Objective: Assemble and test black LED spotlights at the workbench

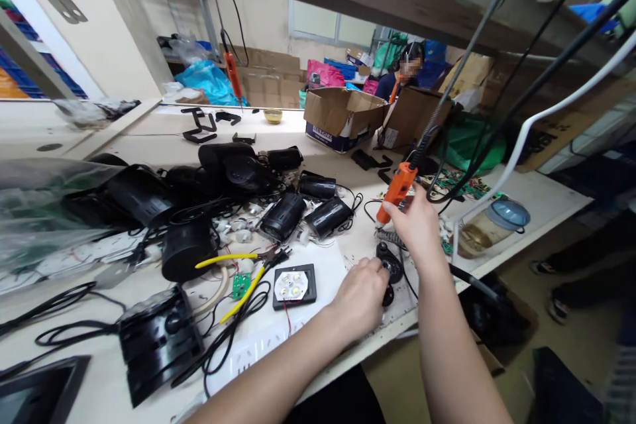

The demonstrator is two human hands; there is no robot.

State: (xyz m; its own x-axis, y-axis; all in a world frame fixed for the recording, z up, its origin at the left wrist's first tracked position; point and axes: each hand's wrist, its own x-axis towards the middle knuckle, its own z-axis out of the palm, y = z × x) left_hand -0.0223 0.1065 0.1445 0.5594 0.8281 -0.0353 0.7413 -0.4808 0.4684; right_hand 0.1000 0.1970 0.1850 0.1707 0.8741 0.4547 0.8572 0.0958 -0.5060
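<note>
My right hand is wrapped around an orange electric screwdriver, which hangs from a coiled cord and points down to the left. Just under its tip lies a metal spring coil. Lower down, my left hand is closed at the left side of a black plastic part with round openings, near the bench's front edge. My fingertips there are partly hidden. To the left of that hand, a black square frame holds a white LED board with red wires. Yellow-handled pliers lie open beside a small green circuit board.
Several black housings and cables cover the bench's middle and left. A cardboard box stands at the back. At right are a plastic container and green circuit boards. Another screwdriver hangs behind. A person is across the bench.
</note>
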